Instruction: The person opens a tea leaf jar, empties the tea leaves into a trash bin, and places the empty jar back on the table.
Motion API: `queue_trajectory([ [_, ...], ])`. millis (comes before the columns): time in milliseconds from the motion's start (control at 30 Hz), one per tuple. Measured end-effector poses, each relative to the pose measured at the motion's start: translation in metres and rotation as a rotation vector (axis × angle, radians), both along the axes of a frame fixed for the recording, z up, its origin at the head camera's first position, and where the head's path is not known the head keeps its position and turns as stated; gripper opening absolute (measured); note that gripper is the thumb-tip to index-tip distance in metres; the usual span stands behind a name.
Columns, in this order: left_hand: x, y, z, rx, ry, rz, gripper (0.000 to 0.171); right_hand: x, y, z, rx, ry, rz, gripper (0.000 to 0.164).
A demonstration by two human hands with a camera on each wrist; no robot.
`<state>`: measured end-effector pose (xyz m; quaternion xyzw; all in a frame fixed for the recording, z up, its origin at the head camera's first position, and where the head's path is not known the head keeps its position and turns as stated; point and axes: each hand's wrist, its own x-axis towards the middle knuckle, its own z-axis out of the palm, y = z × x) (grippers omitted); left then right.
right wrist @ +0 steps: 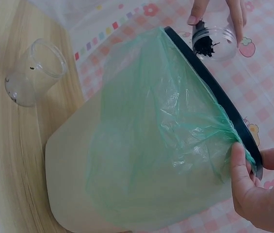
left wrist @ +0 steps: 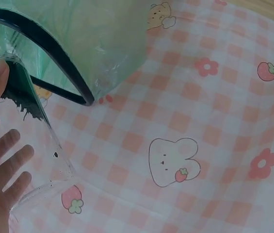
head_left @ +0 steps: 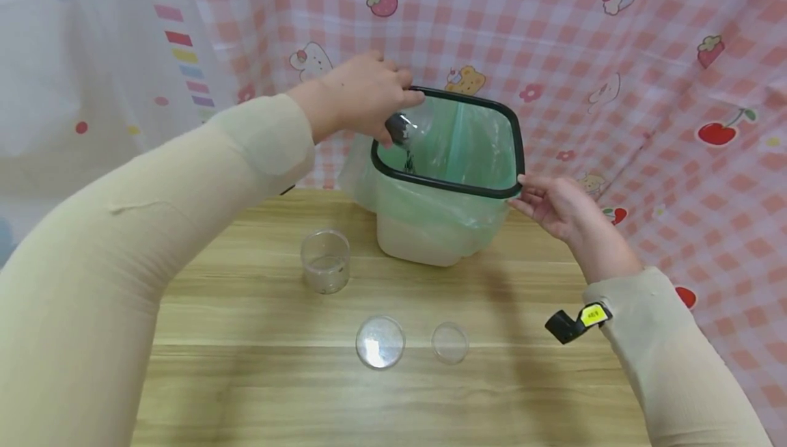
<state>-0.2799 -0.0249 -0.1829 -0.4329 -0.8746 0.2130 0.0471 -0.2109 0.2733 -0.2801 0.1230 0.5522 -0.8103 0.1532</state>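
My left hand grips a clear jar, tipped mouth-down over the left side of a trash bin. Dark shredded bits have gathered at the jar's mouth, and some are dropping into the bin in the head view. A few specks cling to the jar's wall. The bin has a black rim and a green plastic bag folded over its outside. On the opposite side, my right hand pinches the rim and bag between thumb and fingers. What lies at the bin's bottom is hidden.
A second clear jar stands on the wooden table left of the bin, with a few dark specks inside. Two clear round lids, a larger lid and a smaller lid, lie nearer me. A checked curtain hangs behind.
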Motion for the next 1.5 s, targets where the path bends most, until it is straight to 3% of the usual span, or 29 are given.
queue_trajectory([
  [600, 0.002, 0.001, 0.006, -0.003, -0.009, 0.034, 0.083, 0.0, 0.002, -0.001, -0.006, -0.005, 0.0, 0.004],
  [1133, 0.0, 0.0, 0.01, -0.023, -0.001, 0.022, 0.084, 0.0, 0.001, -0.003, 0.001, 0.008, -0.003, 0.003],
  [1500, 0.004, 0.005, 0.024, -0.085, 0.147, -0.01, 0.082, 0.0, 0.0, -0.002, 0.039, 0.019, -0.009, 0.007],
])
